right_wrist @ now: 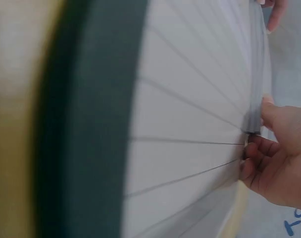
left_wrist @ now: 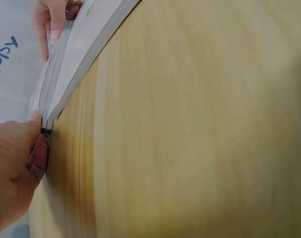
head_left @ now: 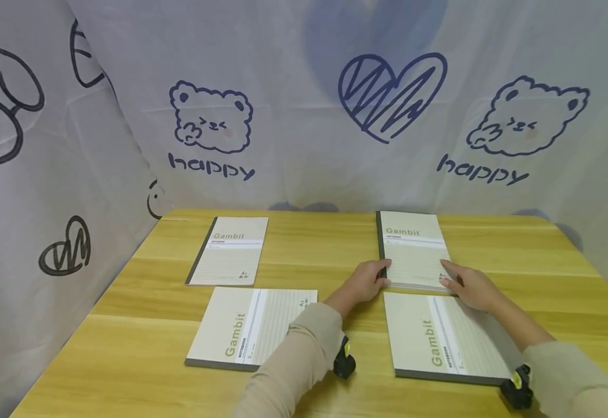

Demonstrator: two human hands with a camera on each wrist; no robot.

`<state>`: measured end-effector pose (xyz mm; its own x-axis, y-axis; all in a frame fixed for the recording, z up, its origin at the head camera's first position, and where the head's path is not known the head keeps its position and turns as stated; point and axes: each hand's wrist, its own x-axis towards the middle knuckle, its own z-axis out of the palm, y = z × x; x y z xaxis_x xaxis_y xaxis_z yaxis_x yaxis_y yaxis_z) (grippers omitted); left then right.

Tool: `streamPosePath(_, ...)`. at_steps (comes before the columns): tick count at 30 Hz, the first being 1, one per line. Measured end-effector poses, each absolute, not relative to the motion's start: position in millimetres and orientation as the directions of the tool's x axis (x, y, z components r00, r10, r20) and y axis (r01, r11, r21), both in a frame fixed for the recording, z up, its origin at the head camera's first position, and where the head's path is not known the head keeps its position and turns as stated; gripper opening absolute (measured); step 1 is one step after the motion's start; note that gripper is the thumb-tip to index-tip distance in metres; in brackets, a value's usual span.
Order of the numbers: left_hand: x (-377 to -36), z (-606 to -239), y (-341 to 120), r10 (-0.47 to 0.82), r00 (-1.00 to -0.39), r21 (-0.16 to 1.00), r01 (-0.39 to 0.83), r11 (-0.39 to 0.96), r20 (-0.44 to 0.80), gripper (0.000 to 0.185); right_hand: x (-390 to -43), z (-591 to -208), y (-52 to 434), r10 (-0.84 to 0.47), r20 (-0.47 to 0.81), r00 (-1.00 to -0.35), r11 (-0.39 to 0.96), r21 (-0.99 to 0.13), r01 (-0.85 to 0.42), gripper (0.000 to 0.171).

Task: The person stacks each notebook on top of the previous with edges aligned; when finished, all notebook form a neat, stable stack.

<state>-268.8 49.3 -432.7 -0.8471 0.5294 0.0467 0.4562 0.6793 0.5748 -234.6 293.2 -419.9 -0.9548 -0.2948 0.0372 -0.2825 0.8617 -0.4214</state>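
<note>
Four "Gambit" notebooks lie on the wooden table (head_left: pixel 314 255). Both hands are on the far right notebook (head_left: pixel 413 249). My left hand (head_left: pixel 382 277) pinches its near left corner, thumb on top and fingers below, as the left wrist view shows for that hand (left_wrist: pixel 39 134) and the notebook (left_wrist: pixel 86 44). My right hand (head_left: pixel 447 280) pinches the near right corner. In the right wrist view the right hand (right_wrist: pixel 254 141) holds the notebook's edge (right_wrist: pixel 257 74), beyond the near right notebook (right_wrist: pixel 190 124).
The near right notebook (head_left: pixel 445 337) lies just in front of the held one. Two more notebooks lie at the far left (head_left: pixel 230 249) and the near left (head_left: pixel 251 325). A printed cloth backdrop (head_left: pixel 304 116) closes off the back and left sides.
</note>
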Motion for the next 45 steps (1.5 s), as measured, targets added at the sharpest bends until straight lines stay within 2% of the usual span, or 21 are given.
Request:
streamPosePath(5, -269, -432, 48, 0.529, -0.848, 0.570, 0.455, 0.684, 0.042, 0.049, -232, -423, 291, -0.254, 0.075, -0.964, 0.843, -0.473, -0.259, 0.050)
streamPosePath(19, -263, -425, 40, 0.536, -0.844, 0.546, 0.459, 0.701, 0.020, 0.048, -226, -422, 281, -0.243, 0.115, -0.963, 0.885, -0.379, -0.269, 0.051)
streamPosePath(23, -258, -417, 35, 0.538, -0.842, 0.537, 0.473, 0.698, 0.042, 0.048, -219, -414, 283, -0.249, 0.208, -0.946, 0.870, -0.381, -0.313, 0.047)
streamPosePath(27, -252, -412, 29, 0.537, -0.840, 0.540, 0.491, 0.683, 0.085, 0.047, -213, -411, 289, -0.288, 0.361, -0.887, 0.811, -0.401, -0.426, 0.040)
streamPosePath(30, -245, -412, 25, 0.561, -0.820, 0.540, 0.525, 0.658, 0.114, 0.046, -210, -412, 296, -0.313, 0.404, -0.860, 0.776, -0.413, -0.476, 0.037)
streamPosePath(38, -214, -412, 22, 0.633, -0.756, 0.564, 0.599, 0.568, 0.166, 0.044, -200, -414, 316, -0.228, 0.279, -0.933, 0.778, -0.524, -0.346, 0.038)
streamPosePath(45, -189, -419, 22, 0.681, -0.706, 0.539, 0.658, 0.526, 0.196, 0.041, -202, -423, 326, -0.217, 0.296, -0.930, 0.747, -0.563, -0.353, 0.031)
